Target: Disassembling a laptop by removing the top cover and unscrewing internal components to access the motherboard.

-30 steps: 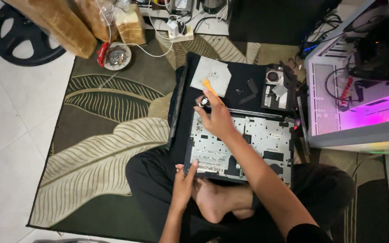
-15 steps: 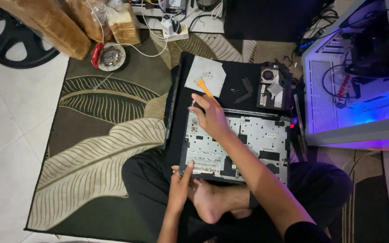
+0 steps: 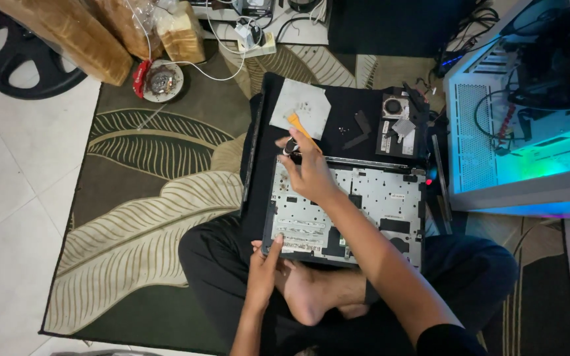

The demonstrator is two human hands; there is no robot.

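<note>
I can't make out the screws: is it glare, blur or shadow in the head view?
Head view: dim room light, no glare on the laptop chassis; the glowing computer case is the brightest patch; right hand is sharp; screws on the grey sheet are just too small.

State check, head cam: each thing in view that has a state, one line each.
laptop base: opened up, inner metal frame exposed, resting on the lap
left hand: steadying the base's near left corner
right hand: at the far left corner, fingers closed on a small dark tool
desktop computer case: powered, lit inside
cooling fan: removed, on the black mat
</note>
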